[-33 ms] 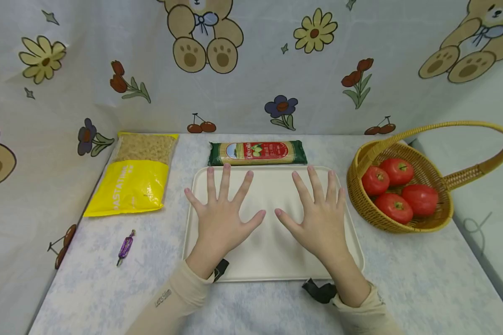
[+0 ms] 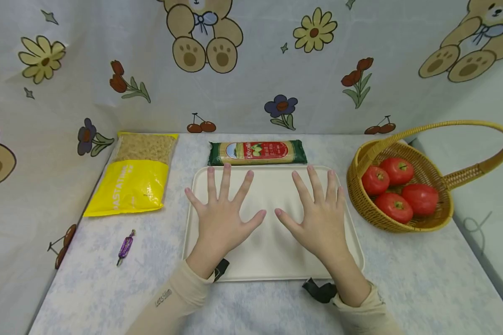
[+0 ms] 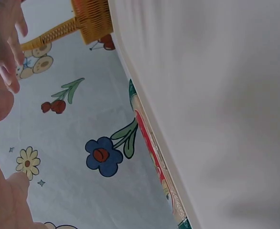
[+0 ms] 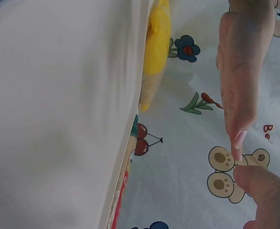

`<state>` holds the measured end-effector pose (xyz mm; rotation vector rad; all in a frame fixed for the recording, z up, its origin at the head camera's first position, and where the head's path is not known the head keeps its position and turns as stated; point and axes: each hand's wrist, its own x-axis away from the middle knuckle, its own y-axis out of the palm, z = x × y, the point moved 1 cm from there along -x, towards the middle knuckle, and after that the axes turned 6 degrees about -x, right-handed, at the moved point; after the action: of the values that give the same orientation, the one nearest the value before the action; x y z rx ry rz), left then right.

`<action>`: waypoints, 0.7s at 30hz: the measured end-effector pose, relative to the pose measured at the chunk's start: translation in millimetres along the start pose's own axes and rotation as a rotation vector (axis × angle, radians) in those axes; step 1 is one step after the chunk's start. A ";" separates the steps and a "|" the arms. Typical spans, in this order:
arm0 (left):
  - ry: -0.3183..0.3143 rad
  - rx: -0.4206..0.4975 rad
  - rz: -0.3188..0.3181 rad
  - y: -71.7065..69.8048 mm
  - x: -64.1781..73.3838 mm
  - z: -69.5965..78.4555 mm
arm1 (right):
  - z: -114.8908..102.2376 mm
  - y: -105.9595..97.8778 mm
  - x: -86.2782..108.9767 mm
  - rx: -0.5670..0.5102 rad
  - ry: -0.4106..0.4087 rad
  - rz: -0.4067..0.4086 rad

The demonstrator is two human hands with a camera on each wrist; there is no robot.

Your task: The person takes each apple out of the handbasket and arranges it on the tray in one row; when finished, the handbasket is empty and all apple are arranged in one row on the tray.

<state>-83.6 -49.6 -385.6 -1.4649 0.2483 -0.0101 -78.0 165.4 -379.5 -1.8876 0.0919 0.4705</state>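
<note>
Both hands hover over a white rectangular tray (image 2: 270,253), palms down. My left hand (image 2: 223,221) is above its left half with straight, spread fingers, holding nothing. Over the right half, my right hand (image 2: 322,223) is spread the same way and is also bare. The two thumbs point toward each other, with a gap between. In the left wrist view, part of the left hand (image 3: 4,195) shows at the left edge; the right wrist view shows the right thumb (image 4: 266,193). Just behind the tray lies a green-ended pack of spaghetti (image 2: 257,153), near the fingertips.
A yellow bag of pasta (image 2: 130,188) lies at the back left. In front of it is a purple wrapped candy (image 2: 125,247). To the right stands a wicker basket (image 2: 421,168) with a tall handle, holding several red apples (image 2: 394,208). A patterned curtain (image 2: 251,93) hangs behind.
</note>
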 end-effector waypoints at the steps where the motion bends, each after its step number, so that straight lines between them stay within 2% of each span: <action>1: 0.001 -0.001 0.000 -0.2 0.1 0.7 | 0.6 -0.5 0.4 -0.005 -0.005 0.005; 6: 0.013 0.008 0.008 -1.4 1.3 3.5 | 5.1 -5.7 2.0 -0.076 -0.047 0.025; 11: 0.032 0.038 0.048 -1.0 7.4 -2.8 | 17.2 -15.4 1.8 -0.242 -0.089 0.013; 16: 0.020 0.091 0.050 0.5 21.4 -17.5 | 46.3 -29.3 6.8 -0.383 -0.090 0.046; 21: -0.010 0.179 0.001 6.9 35.2 -36.4 | 84.5 -47.4 12.9 -0.397 -0.047 0.114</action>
<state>-56.6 -90.1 -401.1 -1.2863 0.2336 -0.0238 -75.9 262.3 -366.6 -2.2660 0.0798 0.6468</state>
